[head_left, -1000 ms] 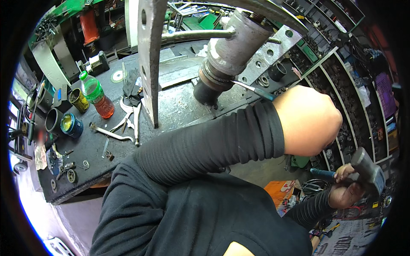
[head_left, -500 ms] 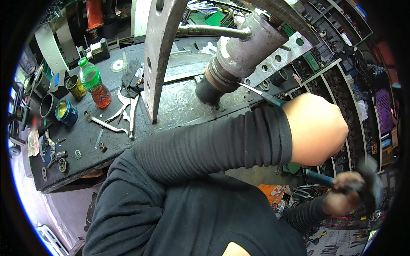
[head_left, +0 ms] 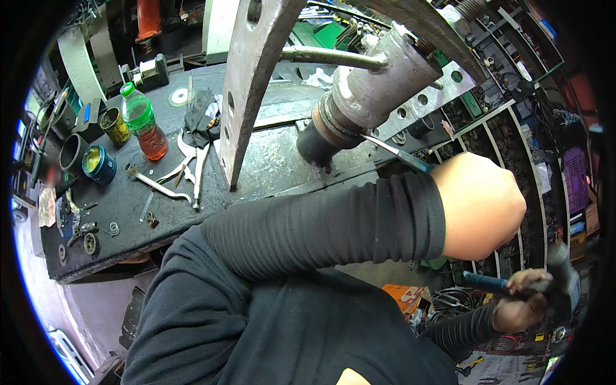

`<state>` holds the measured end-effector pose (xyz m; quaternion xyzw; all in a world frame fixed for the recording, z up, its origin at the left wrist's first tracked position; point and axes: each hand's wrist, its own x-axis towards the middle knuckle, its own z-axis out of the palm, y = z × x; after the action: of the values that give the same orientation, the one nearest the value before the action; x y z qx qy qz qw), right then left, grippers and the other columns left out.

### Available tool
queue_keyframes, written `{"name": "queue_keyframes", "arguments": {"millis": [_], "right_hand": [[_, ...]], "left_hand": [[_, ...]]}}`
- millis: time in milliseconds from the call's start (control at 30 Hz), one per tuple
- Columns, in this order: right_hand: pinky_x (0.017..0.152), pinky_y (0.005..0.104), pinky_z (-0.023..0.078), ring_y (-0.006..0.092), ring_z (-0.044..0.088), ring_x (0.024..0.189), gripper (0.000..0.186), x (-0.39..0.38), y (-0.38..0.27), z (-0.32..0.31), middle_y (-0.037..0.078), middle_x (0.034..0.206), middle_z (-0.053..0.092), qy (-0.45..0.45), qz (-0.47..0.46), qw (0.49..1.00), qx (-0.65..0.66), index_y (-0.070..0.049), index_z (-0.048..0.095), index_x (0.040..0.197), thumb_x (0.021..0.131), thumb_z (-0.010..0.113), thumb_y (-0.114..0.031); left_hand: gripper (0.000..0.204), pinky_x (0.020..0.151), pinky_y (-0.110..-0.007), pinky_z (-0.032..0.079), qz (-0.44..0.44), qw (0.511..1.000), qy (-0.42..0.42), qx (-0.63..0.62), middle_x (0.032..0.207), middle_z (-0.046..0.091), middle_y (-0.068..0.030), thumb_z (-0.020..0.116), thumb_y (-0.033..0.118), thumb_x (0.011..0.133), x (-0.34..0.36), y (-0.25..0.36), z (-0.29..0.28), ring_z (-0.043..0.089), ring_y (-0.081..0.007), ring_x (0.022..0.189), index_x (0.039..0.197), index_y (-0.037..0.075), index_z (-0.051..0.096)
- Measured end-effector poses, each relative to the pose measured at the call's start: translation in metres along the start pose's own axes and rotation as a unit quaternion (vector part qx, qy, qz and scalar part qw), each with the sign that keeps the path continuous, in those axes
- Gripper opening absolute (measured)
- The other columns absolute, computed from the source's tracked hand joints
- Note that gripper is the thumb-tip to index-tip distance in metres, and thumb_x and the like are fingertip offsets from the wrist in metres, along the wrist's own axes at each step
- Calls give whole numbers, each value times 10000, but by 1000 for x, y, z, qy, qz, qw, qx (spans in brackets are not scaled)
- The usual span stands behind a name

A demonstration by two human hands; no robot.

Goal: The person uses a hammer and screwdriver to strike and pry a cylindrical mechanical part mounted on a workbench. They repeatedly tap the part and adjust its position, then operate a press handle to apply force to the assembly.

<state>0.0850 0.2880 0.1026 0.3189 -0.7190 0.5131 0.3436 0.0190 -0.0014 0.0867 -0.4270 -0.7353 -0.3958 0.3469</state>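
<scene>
A grey metal cylinder with a collar (head_left: 362, 90), apparently a hydraulic jack ram, leans over the bench with a black lower end. My left arm, in a black ribbed sleeve, reaches across to the right. Its hand (head_left: 484, 205) is closed round the blue handle of a screwdriver-like tool (head_left: 399, 153), whose metal tip meets the collar's lower edge. The fingers face away, mostly hidden. Lower right, my right hand (head_left: 523, 300) grips a hammer (head_left: 487, 282) by its blue handle. The hammer head is smeared by motion and stands apart from the left-hand tool.
A drilled steel upright (head_left: 247, 83) rises beside the cylinder. On the dark workbench (head_left: 128, 215) lie locking pliers (head_left: 196, 163), a green-capped bottle of red liquid (head_left: 144, 122), tins and small parts. Shelving racks (head_left: 513, 141) line the right side. An orange box (head_left: 407, 296) sits below.
My right hand and the hammer have shifted slightly. The left hand keeps its grip, the tool tip still at the collar. The whole view has moved a little.
</scene>
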Motion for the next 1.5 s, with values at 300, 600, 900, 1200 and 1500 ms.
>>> {"name": "queue_keyframes", "arguments": {"millis": [300, 600, 900, 1200, 1500], "right_hand": [[487, 306, 467, 209, 530, 564, 550, 13, -11, -8, 156, 777, 557, -43, 14, 997, 61, 36, 419, 1230, 882, 622, -339], [480, 312, 484, 178, 539, 571, 471, 35, -15, -15, 132, 777, 562, -77, 26, 990, 112, 25, 472, 1181, 885, 623, -308], [470, 266, 426, 159, 462, 534, 539, 41, -21, -18, 98, 729, 490, -41, 53, 997, 44, 18, 421, 1209, 925, 575, -414], [468, 258, 426, 151, 462, 508, 507, 59, -24, 0, 104, 754, 502, -78, 5, 997, 23, 21, 413, 1209, 961, 521, -407], [410, 234, 416, 133, 454, 475, 505, 67, -30, 10, 99, 724, 490, -85, 8, 996, -25, 46, 401, 1238, 986, 480, -385]], "left_hand": [[93, 540, -380, 547, 0, 1000, -9, -2, 622, 647, -119, 661, 158, 649, 5, 0, -5, 678, -297, 613, 642, 68, 685], [85, 554, -385, 547, -9, 1000, 24, -5, 633, 656, -122, 682, 165, 634, 12, -3, -12, 685, -301, 636, 647, 82, 696], [91, 569, -381, 556, 7, 1000, 22, -19, 680, 670, -127, 669, 153, 642, 14, -6, -9, 689, -299, 661, 660, 68, 697], [99, 605, -375, 567, -19, 999, 35, -33, 711, 679, -130, 672, 157, 648, 18, -9, -9, 695, -296, 684, 679, 69, 705], [115, 599, -356, 563, -19, 995, 90, -43, 692, 661, -110, 690, 168, 631, 19, -11, -9, 694, -277, 696, 680, 63, 696]]}}
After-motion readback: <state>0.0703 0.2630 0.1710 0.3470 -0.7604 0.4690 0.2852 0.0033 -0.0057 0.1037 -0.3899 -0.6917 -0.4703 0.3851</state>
